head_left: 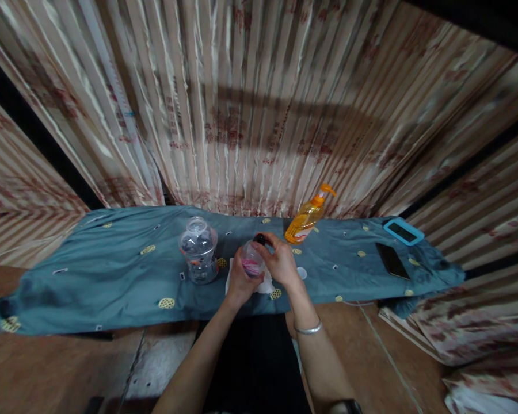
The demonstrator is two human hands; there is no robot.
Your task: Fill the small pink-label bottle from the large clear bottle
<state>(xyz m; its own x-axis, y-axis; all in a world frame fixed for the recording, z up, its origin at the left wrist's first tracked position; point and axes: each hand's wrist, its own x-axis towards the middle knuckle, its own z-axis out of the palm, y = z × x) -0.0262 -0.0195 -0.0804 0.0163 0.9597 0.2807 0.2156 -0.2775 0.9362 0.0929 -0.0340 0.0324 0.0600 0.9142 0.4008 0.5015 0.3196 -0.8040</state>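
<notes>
My left hand (242, 277) is wrapped around a small clear plastic bottle (252, 260) with pink on its side or inside; which one I cannot tell. My right hand (280, 260) has its fingers closed on a small black cap-like piece (259, 238) at the top of the bottle. A crumpled white tissue (266, 284) lies on the cloth under my hands. Left of them stands a larger clear plastic jar (198, 252), upright and without a lid. A small round whitish disc (301, 272) lies just right of my right wrist.
A pump bottle of orange-yellow liquid (304, 223) stands toward the back, right of my hands. Farther right lie a dark phone (392, 260) and a blue-framed device with a dark display (403, 231). The blue-green cloth (125, 287) covers the table; a pleated curtain (250, 115) hangs behind it.
</notes>
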